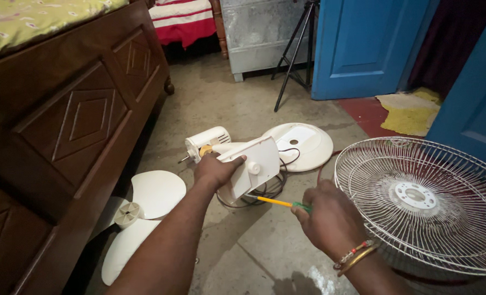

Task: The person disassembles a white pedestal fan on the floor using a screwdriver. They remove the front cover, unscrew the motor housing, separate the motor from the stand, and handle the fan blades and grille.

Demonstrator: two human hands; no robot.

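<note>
Two hands are busy over a dismantled white fan on the concrete floor [237, 104]. The left hand [216, 170] is clamped over the top edge of the fan's white control housing [254, 164], thumb hooked across it, holding the piece tilted up off the floor near the middle of the scene. The right hand [330, 218], with bangles at the wrist, is closed around the green handle of a screwdriver [278, 202]; its yellow shaft points left toward the lower side of the housing, and the tip sits right at that edge, though I cannot tell whether it touches.

Just beyond the left hand lies the fan's motor unit [205, 142], a white cylinder with its shaft poking out to the left. Behind the housing, a little farther off, rests the round white base [303, 143], with a black cord [264, 191] looped on the floor under and around the housing. To the left, near the wooden bed frame [73, 125], the white fan blade [139, 213] lies flat. On the right, the wire guard [423, 202] lies close beside the right wrist.

Far back stand a black tripod [295, 52], a metal cabinet [264, 33] and a blue door [363, 43].
</note>
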